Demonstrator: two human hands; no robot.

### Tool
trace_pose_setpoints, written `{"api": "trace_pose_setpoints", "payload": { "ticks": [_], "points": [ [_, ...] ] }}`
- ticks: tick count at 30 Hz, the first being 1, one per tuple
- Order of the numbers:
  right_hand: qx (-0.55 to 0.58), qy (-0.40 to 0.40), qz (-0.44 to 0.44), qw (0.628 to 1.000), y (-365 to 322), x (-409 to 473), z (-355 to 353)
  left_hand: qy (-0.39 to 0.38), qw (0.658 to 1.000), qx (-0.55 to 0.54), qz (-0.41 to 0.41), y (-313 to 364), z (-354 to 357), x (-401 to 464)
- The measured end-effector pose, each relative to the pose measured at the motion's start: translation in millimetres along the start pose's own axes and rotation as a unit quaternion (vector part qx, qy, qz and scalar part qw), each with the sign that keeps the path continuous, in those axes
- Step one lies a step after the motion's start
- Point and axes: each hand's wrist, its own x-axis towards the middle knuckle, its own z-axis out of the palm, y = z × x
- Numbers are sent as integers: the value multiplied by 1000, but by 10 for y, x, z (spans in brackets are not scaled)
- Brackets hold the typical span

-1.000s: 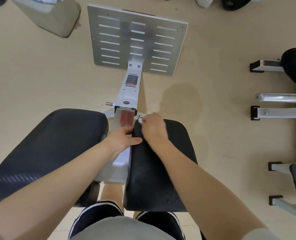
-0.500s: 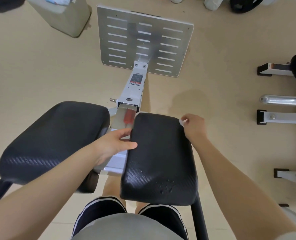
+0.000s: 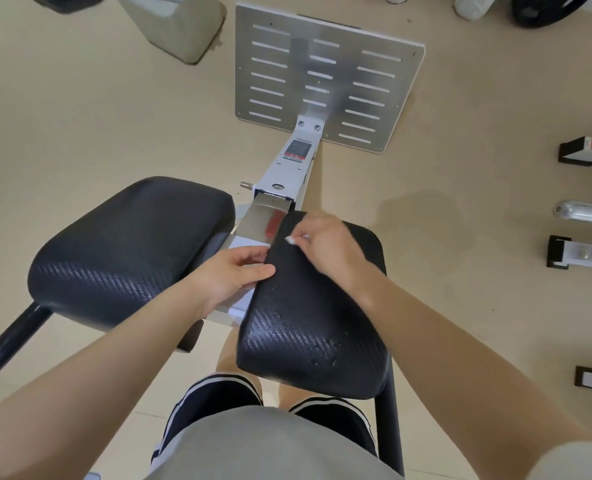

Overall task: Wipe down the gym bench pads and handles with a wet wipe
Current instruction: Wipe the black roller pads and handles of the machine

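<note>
Head | right hand [image 3: 325, 247] — pinching wet wipe [image 3: 290, 240] at right pad [image 3: 308, 323] far edge | left hand [image 3: 230, 275] loose

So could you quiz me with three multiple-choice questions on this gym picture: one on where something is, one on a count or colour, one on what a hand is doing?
1. Where is the right hand?
A. on the far end of the right-side pad
B. on the slotted metal plate
C. on the floor

2. How many black pads are in front of the person?
A. one
B. two
C. four

3. What is the left hand doing?
A. holding the wipe
B. hanging at the person's side
C. resting at the inner edge of the right-side pad, thumb on top

Answers: 1 A, the hand lies on that pad's far end with a bit of white wipe poking out from under its fingers. 2 B, the left-side pad and the right-side pad flank the metal frame. 3 C, its thumb lies on the pad's edge and it holds no wipe.
</note>
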Motion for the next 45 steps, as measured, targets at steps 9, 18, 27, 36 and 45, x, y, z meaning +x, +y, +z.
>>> {"api": "trace_pose_setpoints", "payload": {
  "ticks": [9, 18, 27, 36, 45],
  "points": [
    [29, 52, 248, 967, 655, -189, -339, -2, 1000, 24, -18, 60, 18, -25],
    [-13, -80, -78, 994, -539, -299, 107, 39, 988, -131, -70, 47, 34, -73],
    [21, 1, 65, 998, 281, 138, -28, 47, 993, -81, -68, 25, 74, -56],
    [135, -75, -107, 982, -228, -565, -114, 30, 996, -60, -59, 15, 66, -90],
    [-7, -82, -74, 994, 203, -80, -215, 56, 993, -22, -99, 187, 160, -41]
  ]
}}
